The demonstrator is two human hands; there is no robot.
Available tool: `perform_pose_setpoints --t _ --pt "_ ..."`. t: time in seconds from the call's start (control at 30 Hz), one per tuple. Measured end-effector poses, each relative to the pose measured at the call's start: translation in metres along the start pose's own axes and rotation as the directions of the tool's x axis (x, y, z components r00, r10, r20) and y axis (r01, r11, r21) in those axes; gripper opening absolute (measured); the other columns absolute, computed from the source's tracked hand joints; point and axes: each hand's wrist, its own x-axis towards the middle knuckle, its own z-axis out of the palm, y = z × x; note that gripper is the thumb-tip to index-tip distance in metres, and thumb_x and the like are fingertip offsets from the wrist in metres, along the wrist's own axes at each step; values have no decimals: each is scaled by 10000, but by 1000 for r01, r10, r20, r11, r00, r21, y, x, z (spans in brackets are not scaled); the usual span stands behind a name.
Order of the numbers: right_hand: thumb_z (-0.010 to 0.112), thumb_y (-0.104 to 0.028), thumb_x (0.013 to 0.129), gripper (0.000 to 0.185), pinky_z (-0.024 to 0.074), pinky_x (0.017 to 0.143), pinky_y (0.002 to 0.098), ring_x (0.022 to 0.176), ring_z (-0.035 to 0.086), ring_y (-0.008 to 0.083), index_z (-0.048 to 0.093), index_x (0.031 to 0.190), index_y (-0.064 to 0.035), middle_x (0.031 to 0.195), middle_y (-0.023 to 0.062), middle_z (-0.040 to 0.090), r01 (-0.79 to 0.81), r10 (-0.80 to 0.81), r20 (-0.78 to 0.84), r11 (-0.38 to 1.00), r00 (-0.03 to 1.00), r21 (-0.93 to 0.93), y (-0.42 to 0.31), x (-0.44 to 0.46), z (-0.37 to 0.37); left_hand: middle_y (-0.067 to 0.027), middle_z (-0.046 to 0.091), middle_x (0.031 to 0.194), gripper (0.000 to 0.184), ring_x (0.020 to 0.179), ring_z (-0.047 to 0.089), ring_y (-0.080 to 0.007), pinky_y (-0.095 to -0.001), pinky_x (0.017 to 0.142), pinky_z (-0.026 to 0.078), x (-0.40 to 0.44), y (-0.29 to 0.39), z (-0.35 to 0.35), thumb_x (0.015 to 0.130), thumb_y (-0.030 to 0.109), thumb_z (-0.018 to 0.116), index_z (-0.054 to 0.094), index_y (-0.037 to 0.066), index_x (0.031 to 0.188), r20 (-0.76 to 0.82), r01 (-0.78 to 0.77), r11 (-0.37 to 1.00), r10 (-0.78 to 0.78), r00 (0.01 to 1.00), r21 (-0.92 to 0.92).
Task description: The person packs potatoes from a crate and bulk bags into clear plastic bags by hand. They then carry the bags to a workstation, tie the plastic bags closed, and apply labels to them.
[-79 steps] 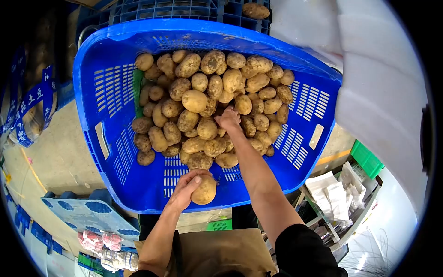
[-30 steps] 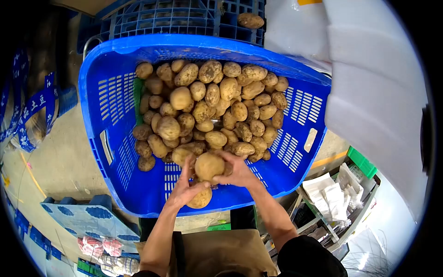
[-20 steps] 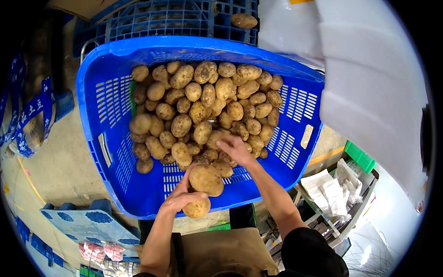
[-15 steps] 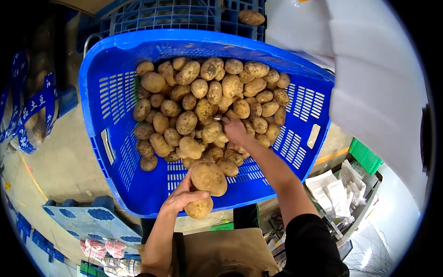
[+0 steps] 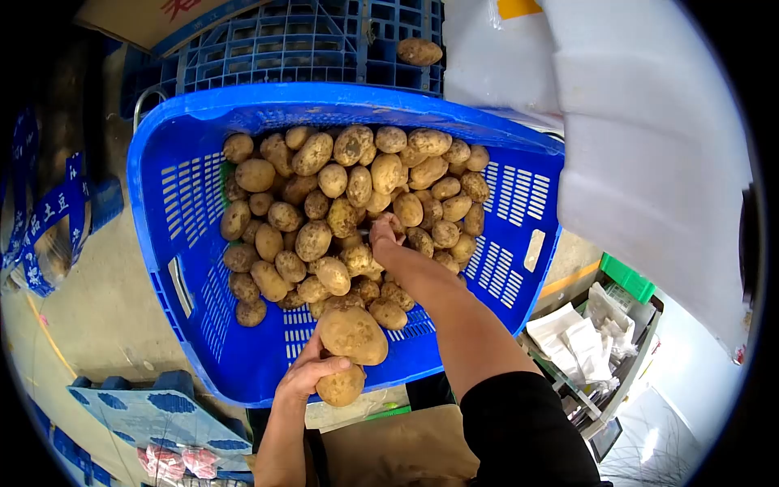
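A big blue plastic basket (image 5: 203,369) with slotted walls holds a heap of brown, soil-marked potatoes (image 5: 313,240). At its near rim my left hand (image 5: 305,372) is closed round two potatoes: a large one (image 5: 354,335) on top and a smaller one (image 5: 341,385) under the thumb. My right hand (image 5: 387,231) reaches into the middle of the heap with curled fingers, touching the potatoes there. Its fingertips are partly hidden among them, and I cannot make out what they hold.
Behind the basket, a single potato (image 5: 419,52) lies on a blue pallet (image 5: 272,49) beside a cardboard box (image 5: 174,20). White sheeting (image 5: 641,146) covers the right side. A tray with white bags (image 5: 578,347) and a green crate (image 5: 626,278) stand at lower right.
The view has shifted, so the basket appears lower and further left. My right hand has moved slightly within the heap; a shiny bit at its fingertips no longer shows clearly. My left hand keeps both potatoes.
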Motion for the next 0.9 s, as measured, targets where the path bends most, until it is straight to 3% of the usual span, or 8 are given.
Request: perform_pose_setpoints --t 0.1,0.27,0.4,0.5,0.7,0.73,0.83,0.9 --pt "632 -41 840 167 371 566 390 670 419 217 566 947 -151 812 72 456 -138 144 139 989 980 -58 -9 7 2 -133 425 1385 1008 1276 431 -285 -432 1035 394 -1 3 1 693 123 774 177 71 1504 -3 -9 1000 9 1000 3" --pt "665 -9 820 209 304 522 379 670 357 203 693 898 -201 902 56 429 1 15 63 967 998 -256 5 -23 -10 -139 423 1383 1018 1267 439 -294 -443 1012 419 -3 6 -3 691 114 774 166 73 1506 5 -17 999 17 1000 -31" --pt "638 -148 888 359 389 776 442 1127 440 234 644 1228 -262 1396 2 430 130 -146 -20 928 989 -349 20 -59 -6 -150 452 1342 1017 1205 493 -315 -460 943 481 -6 13 -1 680 105 777 176 87 1500 -2 19 995 -19 1000 -100" --pt "699 -232 843 513 416 861 419 1233 440 240 556 1335 -237 1326 1 524 168 -177 -114 982 978 -85 7 16 33 -174 504 1268 999 1026 606 -332 -470 813 549 -4 8 -7 668 109 779 202 90 1484 -18 -26 994 24 1000 -106" --pt "731 -285 770 401 459 841 405 963 576 259 661 1090 -53 1057 87 622 375 -371 -86 847 925 377 74 -70 26 -208 564 1158 937 865 656 -351 -481 736 567 -7 19 -1 671 105 764 247 71 1452 2 -9 982 10 1000 -190" --pt "750 -296 731 496 481 845 404 997 572 263 633 1126 -19 1028 136 632 399 -323 -233 732 917 553 82 -94 35 -212 566 1151 922 859 657 -352 -483 731 567 -8 21 1 673 102 759 255 66 1444 2 -9 978 10 1000 -209" --pt "780 -323 690 630 475 911 436 1083 555 281 596 1203 -7 1106 173 608 352 -299 -250 362 921 863 64 -102 64 -223 591 1104 853 835 660 -358 -487 716 567 -6 22 -1 685 119 759 301 26 1398 28 -33 970 41 999 -239" --pt "807 -339 655 735 471 926 450 1082 553 291 560 1258 1 1119 185 596 398 -290 -306 346 907 850 48 -93 75 -227 603 1081 836 822 662 -359 -490 711 567 -5 24 -2 688 135 768 318 12 1382 30 -48 968 57 998 -245"
